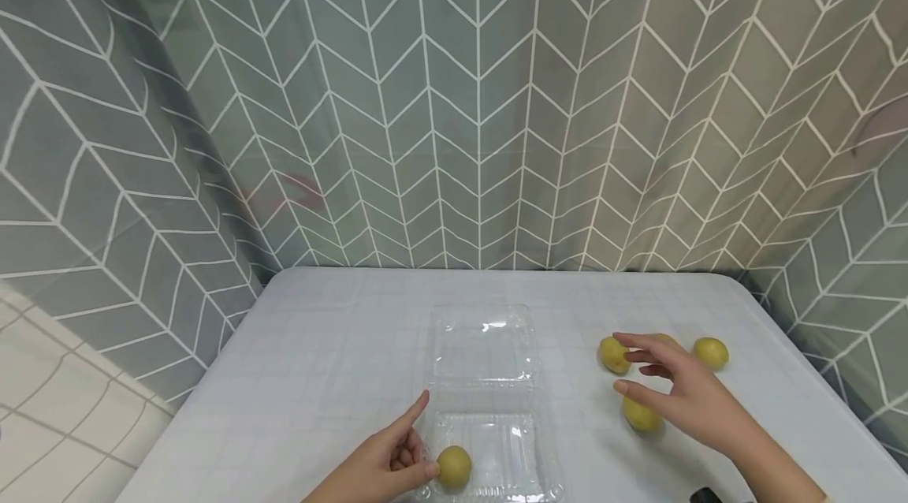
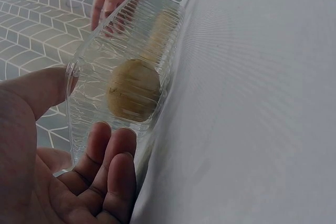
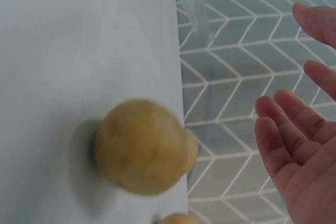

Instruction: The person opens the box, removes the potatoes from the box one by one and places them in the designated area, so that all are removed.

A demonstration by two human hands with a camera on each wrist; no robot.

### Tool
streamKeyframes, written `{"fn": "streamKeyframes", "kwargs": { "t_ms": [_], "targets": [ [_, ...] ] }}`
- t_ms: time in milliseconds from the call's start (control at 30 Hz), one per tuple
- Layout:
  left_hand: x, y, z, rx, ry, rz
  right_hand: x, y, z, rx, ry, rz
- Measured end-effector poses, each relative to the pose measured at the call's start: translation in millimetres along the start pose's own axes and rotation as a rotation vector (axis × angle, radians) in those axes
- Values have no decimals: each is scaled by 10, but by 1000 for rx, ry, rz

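Observation:
A clear plastic clamshell box (image 1: 535, 440) lies with its lid (image 1: 482, 341) folded back away from me. One round yellow fruit (image 1: 454, 467) sits in its near left corner and shows through the ribbed wall in the left wrist view. My left hand (image 1: 390, 460) grips the box's left side, thumb over the rim and fingertips (image 2: 122, 140) along the outer wall. Over on the right, my right hand (image 1: 677, 385) hovers with spread, slightly bent fingers and nothing in them. Below it is a yellow fruit (image 1: 641, 415), larger in the right wrist view (image 3: 142, 148).
More yellow fruits lie around the right hand: one at its fingertips (image 1: 614, 355), one partly hidden behind it (image 1: 667, 340) and another to its right (image 1: 711, 353). A white cloth covers the table (image 1: 340, 345). Grey patterned curtains (image 1: 454, 109) hang behind and beside it.

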State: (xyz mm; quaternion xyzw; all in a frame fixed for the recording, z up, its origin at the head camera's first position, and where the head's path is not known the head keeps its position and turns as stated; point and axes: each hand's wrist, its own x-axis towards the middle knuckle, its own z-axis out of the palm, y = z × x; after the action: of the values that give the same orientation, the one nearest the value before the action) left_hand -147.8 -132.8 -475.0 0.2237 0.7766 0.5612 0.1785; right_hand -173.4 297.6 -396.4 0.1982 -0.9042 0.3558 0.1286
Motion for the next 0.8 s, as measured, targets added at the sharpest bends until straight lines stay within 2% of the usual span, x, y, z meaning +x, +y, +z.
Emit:
{"fn": "streamKeyframes", "kwargs": {
  "t_ms": [233, 467, 633, 800],
  "targets": [
    [7, -21, 9, -3, 3, -13, 108, -115, 101, 72, -46, -87],
    [3, 4, 14, 13, 6, 3, 206, -245, 218, 100, -101, -87],
    [-7, 24, 12, 24, 12, 6, 269, -302, 315, 121, -133, -115],
    [-10, 12, 9, 28, 16, 8, 320, -348, 421, 173, -198, -133]
  ]
}}
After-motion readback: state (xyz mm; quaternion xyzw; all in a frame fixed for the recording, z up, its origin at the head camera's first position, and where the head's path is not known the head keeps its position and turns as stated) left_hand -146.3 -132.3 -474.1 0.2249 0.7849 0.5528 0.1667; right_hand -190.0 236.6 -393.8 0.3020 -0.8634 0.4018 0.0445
